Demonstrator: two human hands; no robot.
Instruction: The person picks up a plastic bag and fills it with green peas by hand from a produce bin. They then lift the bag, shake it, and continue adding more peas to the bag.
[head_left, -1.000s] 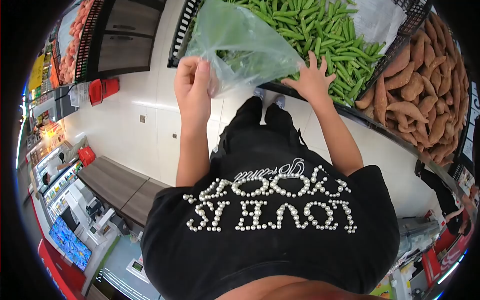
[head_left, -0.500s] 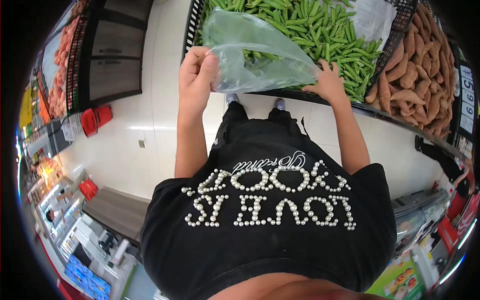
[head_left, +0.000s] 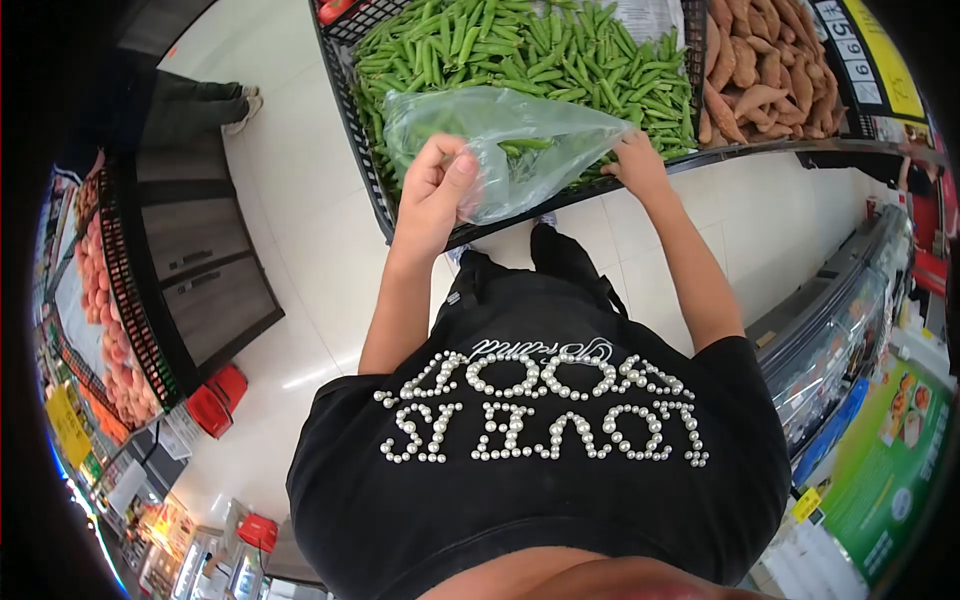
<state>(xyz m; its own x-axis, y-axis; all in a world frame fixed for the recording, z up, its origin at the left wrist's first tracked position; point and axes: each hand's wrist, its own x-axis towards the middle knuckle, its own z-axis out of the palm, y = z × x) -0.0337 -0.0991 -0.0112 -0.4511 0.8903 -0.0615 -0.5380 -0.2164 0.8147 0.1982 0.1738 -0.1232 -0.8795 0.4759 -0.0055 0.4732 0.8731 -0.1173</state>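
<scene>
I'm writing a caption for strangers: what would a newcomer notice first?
Probably the green pods heaped in the black crate at the top, with the left hand and right hand holding a clear bag in front. Next, the pearly letters across the black shirt below.

Hands [head_left: 437,190] [head_left: 640,165] apart, both pinched closed

We're seeing vivid green all over the pods [head_left: 500,45], and a milky, pale-green tint on the see-through bag [head_left: 412,112]! We've got black on the latticed crate [head_left: 352,135], earthy reddish-brown on the sweet potatoes [head_left: 758,98], pearly white lettering [head_left: 590,378] across the black shirt [head_left: 540,520], and bright red on the basket [head_left: 217,400]!
</scene>
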